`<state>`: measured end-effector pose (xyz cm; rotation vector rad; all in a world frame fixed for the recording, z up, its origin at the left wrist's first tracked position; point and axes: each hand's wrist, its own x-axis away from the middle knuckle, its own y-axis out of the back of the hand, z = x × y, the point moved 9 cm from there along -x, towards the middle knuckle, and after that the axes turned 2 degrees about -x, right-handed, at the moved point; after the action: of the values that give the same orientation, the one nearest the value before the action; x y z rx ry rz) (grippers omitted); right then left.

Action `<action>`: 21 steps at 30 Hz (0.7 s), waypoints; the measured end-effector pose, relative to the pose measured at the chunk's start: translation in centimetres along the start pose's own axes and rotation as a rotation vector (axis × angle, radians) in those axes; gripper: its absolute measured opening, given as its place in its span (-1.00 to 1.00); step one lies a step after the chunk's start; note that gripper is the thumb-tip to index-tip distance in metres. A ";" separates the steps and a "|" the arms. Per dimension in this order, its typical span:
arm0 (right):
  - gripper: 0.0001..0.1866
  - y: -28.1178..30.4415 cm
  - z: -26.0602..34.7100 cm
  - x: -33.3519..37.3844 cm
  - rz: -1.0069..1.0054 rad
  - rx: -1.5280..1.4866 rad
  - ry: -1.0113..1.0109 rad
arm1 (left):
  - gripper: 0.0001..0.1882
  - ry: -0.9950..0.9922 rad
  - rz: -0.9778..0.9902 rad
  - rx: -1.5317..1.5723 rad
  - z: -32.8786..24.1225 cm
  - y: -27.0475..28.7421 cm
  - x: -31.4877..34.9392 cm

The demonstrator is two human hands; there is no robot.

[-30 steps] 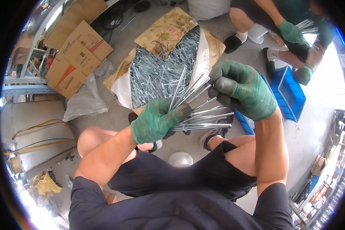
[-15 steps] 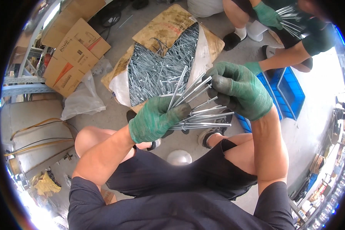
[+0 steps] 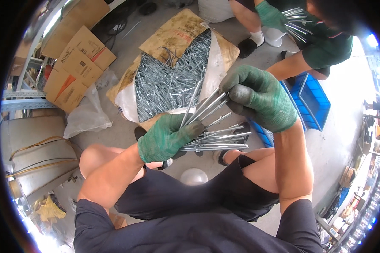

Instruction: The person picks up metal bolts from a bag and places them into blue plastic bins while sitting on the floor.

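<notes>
My left hand (image 3: 166, 137), in a green glove, is closed around a fanned bunch of long silver bolts (image 3: 226, 140). Their shanks spread out to the right, and a few carry small rings or nuts partway along. My right hand (image 3: 261, 99), gloved in green with darkened fingertips, pinches the far ends of one or two upper bolts between thumb and fingers. The exact tips are hidden by those fingers. Beyond my hands, a large heap of similar bolts (image 3: 171, 80) lies in a torn-open paper sack (image 3: 169, 36) on the floor.
A co-worker's green-gloved hand (image 3: 271, 16) holds another bunch of bolts at the upper right. Blue plastic crates (image 3: 312, 103) stand on the floor to the right. Flattened cardboard boxes (image 3: 78, 67) and a clear plastic bag (image 3: 86, 111) lie to the left.
Both hands keep their grip on the bolts, and the fan has shifted slightly. The co-worker's lower gloved hand, visible earlier near the crates, is now hidden behind my right hand.
</notes>
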<state>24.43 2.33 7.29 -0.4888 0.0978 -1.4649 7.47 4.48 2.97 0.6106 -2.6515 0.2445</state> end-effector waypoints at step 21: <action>-0.81 -2.0 -2.0 2.0 0.270 -0.258 -0.024 | -0.75 -0.220 -0.032 -0.161 4.7 0.5 0.1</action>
<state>22.13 -0.19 6.67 -0.6750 0.3241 -1.1863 5.54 3.71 -1.23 0.6594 -2.8325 -0.0494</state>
